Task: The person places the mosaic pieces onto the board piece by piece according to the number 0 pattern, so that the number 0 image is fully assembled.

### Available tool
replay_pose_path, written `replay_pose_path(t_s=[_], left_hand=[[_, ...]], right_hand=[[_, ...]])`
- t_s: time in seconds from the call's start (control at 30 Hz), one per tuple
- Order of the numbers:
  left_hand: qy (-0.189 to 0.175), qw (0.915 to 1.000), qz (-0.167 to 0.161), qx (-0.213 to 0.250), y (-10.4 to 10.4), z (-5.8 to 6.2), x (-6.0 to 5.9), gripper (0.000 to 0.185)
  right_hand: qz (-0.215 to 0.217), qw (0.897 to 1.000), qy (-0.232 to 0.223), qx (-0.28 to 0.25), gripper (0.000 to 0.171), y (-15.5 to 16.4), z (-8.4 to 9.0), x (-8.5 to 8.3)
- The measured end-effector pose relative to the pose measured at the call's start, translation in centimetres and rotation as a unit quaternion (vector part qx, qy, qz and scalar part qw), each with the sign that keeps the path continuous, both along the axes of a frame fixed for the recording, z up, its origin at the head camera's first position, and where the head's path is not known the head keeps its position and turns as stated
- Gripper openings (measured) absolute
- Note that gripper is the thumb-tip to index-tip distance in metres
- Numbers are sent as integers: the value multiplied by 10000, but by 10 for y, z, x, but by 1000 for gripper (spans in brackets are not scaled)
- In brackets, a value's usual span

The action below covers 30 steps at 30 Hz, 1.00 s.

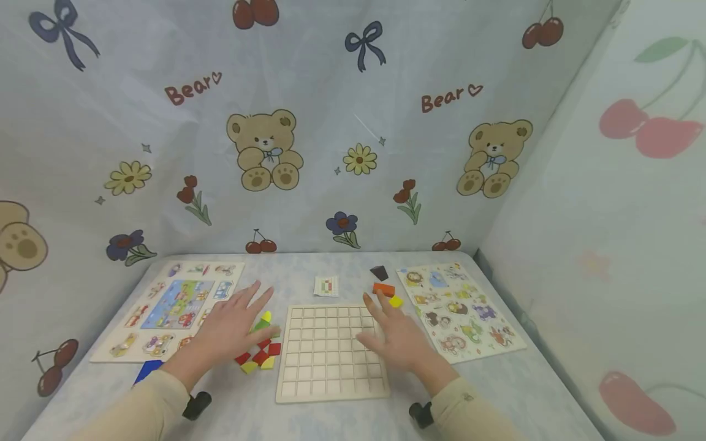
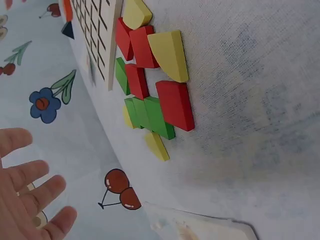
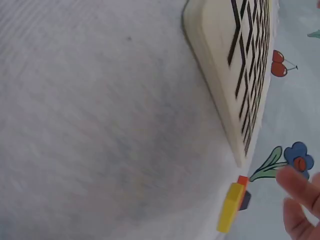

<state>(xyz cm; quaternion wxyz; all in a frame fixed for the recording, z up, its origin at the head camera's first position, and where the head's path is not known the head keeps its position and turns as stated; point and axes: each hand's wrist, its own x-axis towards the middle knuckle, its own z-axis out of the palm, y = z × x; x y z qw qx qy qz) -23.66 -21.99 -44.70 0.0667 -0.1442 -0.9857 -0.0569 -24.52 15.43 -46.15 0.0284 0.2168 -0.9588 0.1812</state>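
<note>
A pale wooden grid board (image 1: pixel 333 358) lies flat in the middle of the table. My left hand (image 1: pixel 228 327) hovers left of it with fingers spread and holds nothing. Beneath and beside that hand lies a loose cluster of red blocks (image 2: pixel 174 105), green blocks (image 2: pixel 159 119) and yellow blocks (image 2: pixel 171 55); the hand partly hides them in the head view. Over the board's right edge is my right hand (image 1: pixel 399 343), fingers extended, grasping nothing. Beyond its fingertips sit an orange block (image 1: pixel 384 290), a yellow block (image 1: pixel 396 302) and a black block (image 1: pixel 379 273).
Picture puzzle boards lie on both sides, a left puzzle board (image 1: pixel 176 304) and a right puzzle board (image 1: pixel 462 311). A small printed card (image 1: pixel 326 286) is behind the grid. Something blue (image 1: pixel 146 371) lies by the left forearm. A patterned curtain (image 1: pixel 331 122) hangs behind the table.
</note>
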Motion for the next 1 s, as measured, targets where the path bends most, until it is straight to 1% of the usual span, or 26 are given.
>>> replay_pose_path(t_s=[0.07,0.13,0.2,0.27,0.37,0.5,0.63,0.73,0.8,0.9,1.0], left_hand=[[-205,9989,240,334,1,-4,-6,79],[-444,9955,514,654,2,-8,-14,61],[-731,9889,846,980,4,-11,-24,46],[-956,9819,1103,1204,7,-14,-33,39],[-1164,9748,1320,1369,12,-15,-46,35],[-1346,9717,1399,1349,17,-17,-57,32],[-1552,9694,1419,1269,22,-22,-65,24],[-1673,9669,1437,1281,24,-28,-68,20],[-1725,9653,1508,1256,24,-29,-68,24],[-1795,9617,1656,1242,23,-28,-65,30],[-1791,9621,1707,1151,21,-26,-64,29]], right_hand=[[-64,9971,-532,-535,82,1,-6,0],[-42,9916,-872,-950,80,3,-12,0],[-23,9866,-1065,-1235,76,4,-19,-1],[-65,9826,-1163,-1450,69,6,-25,-1],[-234,9784,-1109,-1727,57,9,-37,-4],[-435,9767,-862,-1917,47,15,-54,-7],[-528,9764,-581,-2013,39,23,-64,-7],[-523,9761,-469,-2057,31,26,-65,-7],[-484,9779,-425,-1991,28,26,-66,-7],[-382,9809,-415,-1863,30,25,-66,-7],[-344,9835,-514,-1701,34,23,-66,-7]])
